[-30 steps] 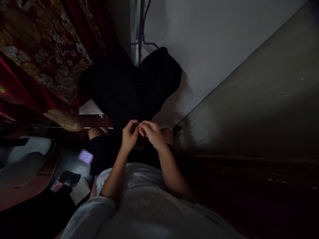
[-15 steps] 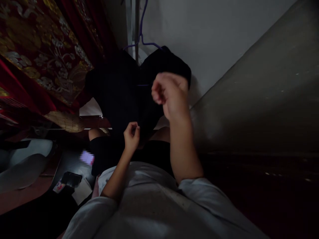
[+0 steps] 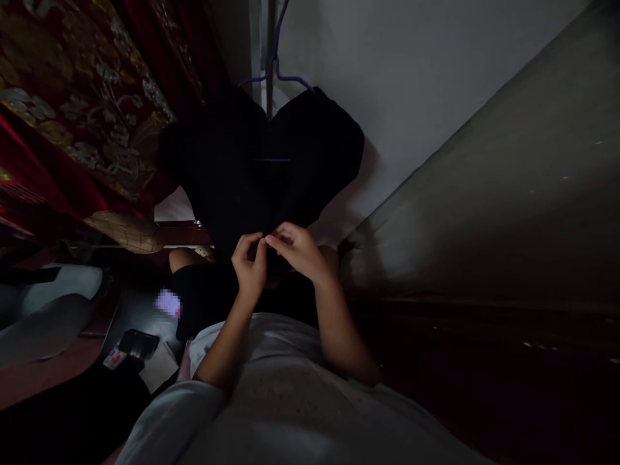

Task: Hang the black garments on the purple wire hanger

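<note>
My left hand (image 3: 250, 261) is pinched, thumb against forefinger, in front of the lower part of a black garment (image 3: 217, 168). Facing it, my right hand (image 3: 300, 252) is pinched too, and its fingertips meet those of the left. Whatever lies between the fingertips is too small and dark to make out. The black garment hangs on a purple hanger (image 3: 277, 58), with a short purple line showing across its middle. Its lower end is lost in the dark above my lap.
Red cloth with gold and silver embroidery (image 3: 97, 97) hangs at the left. A white wall (image 3: 411, 71) rises behind, with a grey slanting surface (image 3: 508, 194) at the right. On a dark seat (image 3: 130, 310) lie a black case (image 3: 139, 344) and a pale paper (image 3: 159, 368).
My right hand has come down from in front of the garment's upper right and now meets my left hand. My left hand has hardly moved.
</note>
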`<state>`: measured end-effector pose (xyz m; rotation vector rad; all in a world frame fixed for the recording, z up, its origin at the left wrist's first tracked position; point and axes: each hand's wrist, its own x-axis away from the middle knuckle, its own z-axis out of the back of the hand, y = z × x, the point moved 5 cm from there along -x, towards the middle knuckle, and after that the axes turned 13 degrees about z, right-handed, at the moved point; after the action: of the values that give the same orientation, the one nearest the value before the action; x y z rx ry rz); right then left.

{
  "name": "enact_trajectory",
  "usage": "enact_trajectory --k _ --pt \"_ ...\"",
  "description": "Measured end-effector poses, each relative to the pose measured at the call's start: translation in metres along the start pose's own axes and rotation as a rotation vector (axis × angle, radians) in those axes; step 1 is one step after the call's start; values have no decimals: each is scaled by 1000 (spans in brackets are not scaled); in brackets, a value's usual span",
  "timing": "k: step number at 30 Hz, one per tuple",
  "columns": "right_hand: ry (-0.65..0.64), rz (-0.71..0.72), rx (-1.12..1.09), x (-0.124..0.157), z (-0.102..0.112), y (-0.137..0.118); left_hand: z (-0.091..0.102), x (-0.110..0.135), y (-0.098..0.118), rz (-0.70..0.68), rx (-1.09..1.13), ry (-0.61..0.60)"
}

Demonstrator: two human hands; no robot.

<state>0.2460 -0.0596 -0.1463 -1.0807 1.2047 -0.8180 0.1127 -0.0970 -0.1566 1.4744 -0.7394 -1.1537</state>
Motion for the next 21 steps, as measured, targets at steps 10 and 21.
enact_trajectory --k 10,21 --pt "20 -116 -15 6 -2 0 0 1 1 32 -56 -44" --pt "-45 -325 -212 10 -10 -5 0 4 -11 112 -59 -74"
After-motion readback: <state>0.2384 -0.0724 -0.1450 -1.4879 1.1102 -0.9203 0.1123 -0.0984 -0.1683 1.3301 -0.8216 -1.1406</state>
